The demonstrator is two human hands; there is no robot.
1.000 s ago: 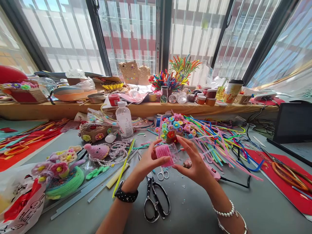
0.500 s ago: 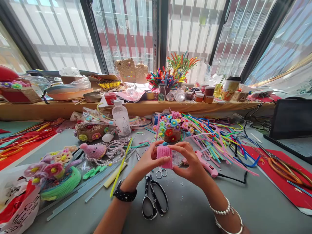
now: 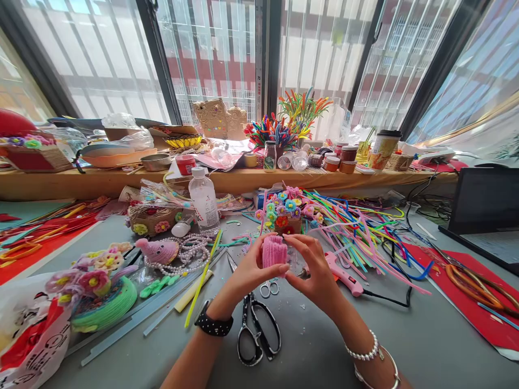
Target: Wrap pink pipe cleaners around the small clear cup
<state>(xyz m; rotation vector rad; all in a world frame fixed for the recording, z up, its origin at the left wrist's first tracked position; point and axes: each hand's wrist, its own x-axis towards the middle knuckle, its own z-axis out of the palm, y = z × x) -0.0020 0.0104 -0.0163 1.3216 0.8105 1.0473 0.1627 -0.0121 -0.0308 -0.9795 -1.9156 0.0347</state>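
Note:
Both my hands hold a small clear cup wrapped in fuzzy pink pipe cleaner (image 3: 274, 252) above the grey table (image 3: 316, 351). My left hand (image 3: 248, 274) pinches it from the left, thumb across the lower edge. My right hand (image 3: 314, 270) grips its right side, fingers curled over the top. Large black scissors (image 3: 257, 330) lie right under my hands, with small silver scissors (image 3: 269, 288) just above them. A pink glue gun (image 3: 343, 274) lies just right of my right hand.
A heap of coloured pipe cleaners (image 3: 357, 227) spreads to the right, a flower basket (image 3: 284, 213) behind the cup. A clear bottle (image 3: 204, 202), pearl strings (image 3: 190, 254), a pink knitted mouse (image 3: 159, 250) and a green flower basket (image 3: 101, 300) sit left. A black laptop (image 3: 482, 202) stands far right.
The pink wrapped cup has turned upright in my hands and come a little lower and closer. My right fingers have closed onto it from an open reach.

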